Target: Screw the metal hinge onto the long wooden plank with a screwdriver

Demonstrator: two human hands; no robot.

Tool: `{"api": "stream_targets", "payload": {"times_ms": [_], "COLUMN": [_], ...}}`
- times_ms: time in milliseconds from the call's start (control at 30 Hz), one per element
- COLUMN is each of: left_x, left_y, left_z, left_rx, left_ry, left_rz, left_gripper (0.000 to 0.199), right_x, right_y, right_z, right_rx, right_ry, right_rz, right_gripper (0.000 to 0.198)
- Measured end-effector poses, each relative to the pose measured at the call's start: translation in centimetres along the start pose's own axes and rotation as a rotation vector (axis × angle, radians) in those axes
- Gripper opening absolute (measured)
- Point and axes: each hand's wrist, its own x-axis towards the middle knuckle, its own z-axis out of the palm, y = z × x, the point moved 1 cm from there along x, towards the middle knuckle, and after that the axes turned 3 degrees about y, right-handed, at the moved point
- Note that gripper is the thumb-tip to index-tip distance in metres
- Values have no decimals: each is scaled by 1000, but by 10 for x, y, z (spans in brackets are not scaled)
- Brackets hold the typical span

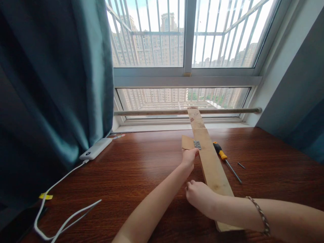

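A long wooden board (212,162) lies lengthwise on the table, its far end reaching the rail by the window. Against its left edge sits a small wooden piece (187,142), with a metal hinge (197,145) lying across the two. My left hand (189,158) grips the small piece at its near side, the thumb at the hinge's lower edge. Closer to me, my right hand (198,194) is closed beside the board's left edge, its forearm crossing over the board. Whatever its curled fingers may hold is hidden.
Right of the board lie a screwdriver (223,155) with a yellow and black handle and a screw (241,165). A white power bank (96,148) with a white cable (63,179) lies at the left by the curtain (55,74). A metal rail (157,112) runs along the window.
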Motion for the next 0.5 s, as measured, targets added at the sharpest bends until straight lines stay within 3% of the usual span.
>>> {"api": "stream_targets", "payload": {"times_ms": [100, 233, 367, 500], "left_x": [-2, -4, -5, -5], "left_y": [0, 0, 1, 2], "left_z": [0, 0, 1, 1], "left_rx": [-18, -19, -6, -9], "left_ry": [-4, -2, 2, 16], "left_rz": [-4, -30, -42, -36], "left_gripper": [40, 35, 36, 39], "right_x": [-6, -16, -36, -43], "right_y": [6, 2, -18, -27], "right_z": [-9, -28, -41, -40], "right_rx": [-99, -127, -11, -11], "right_ry": [-30, 81, 209, 233], "right_rz": [-47, -56, -223, -317], "right_gripper": [12, 18, 14, 10]}}
